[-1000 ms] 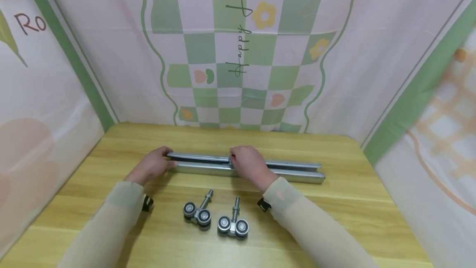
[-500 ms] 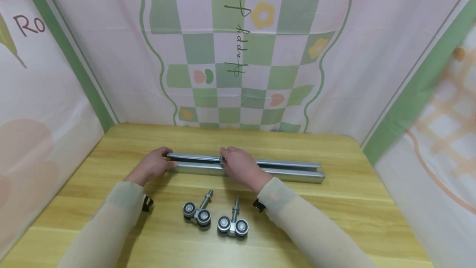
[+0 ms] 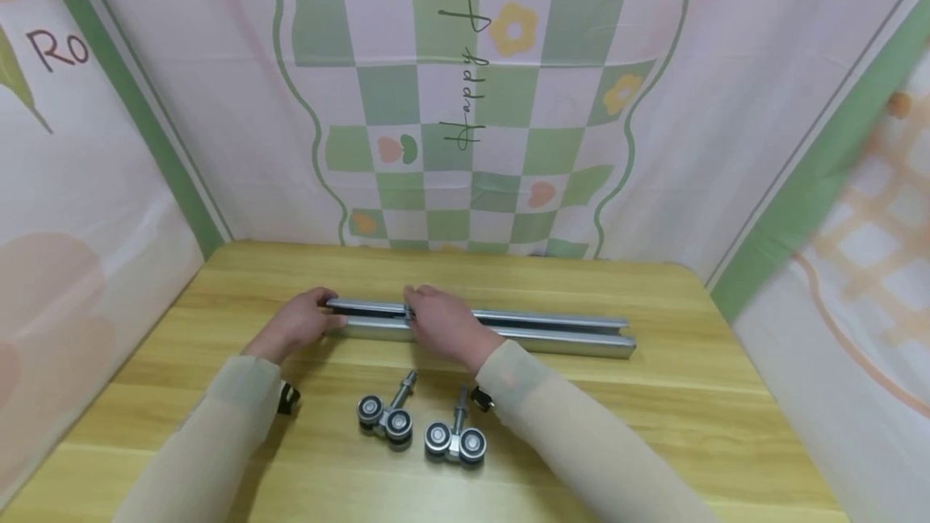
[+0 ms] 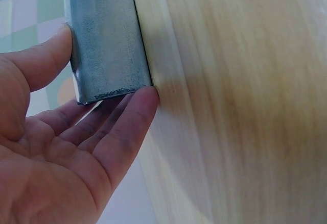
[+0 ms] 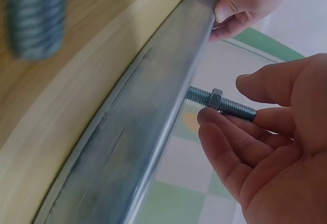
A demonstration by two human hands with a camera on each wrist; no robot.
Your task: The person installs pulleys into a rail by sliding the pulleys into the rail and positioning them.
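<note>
A long metal C-shaped rail point(image 3: 574, 343) lies across the table, slot side up. My left hand point(image 3: 294, 325) holds its left end, thumb on one edge and fingers around the end in the left wrist view. Out of the slot stands a threaded bolt point(image 5: 237, 109) with a nut on it; whatever carries it inside the rail is hidden. My right hand point(image 3: 446, 325) has its fingers curled around this bolt, the thumb lifted off it in the right wrist view. Nearer me lie two roller trolleys, the left trolley point(image 3: 399, 424) and the right trolley point(image 3: 472, 444), each with a threaded stem.
The wooden table point(image 3: 654, 458) carries all of this. A patterned cloth point(image 3: 450, 103) hangs behind it, with more cloth along the left and right sides. Both forearms reach past the two loose trolleys.
My right hand and the bolt have slid left along the rail, towards my left hand. The left hand, the rail and the loose trolleys have stayed in place.
</note>
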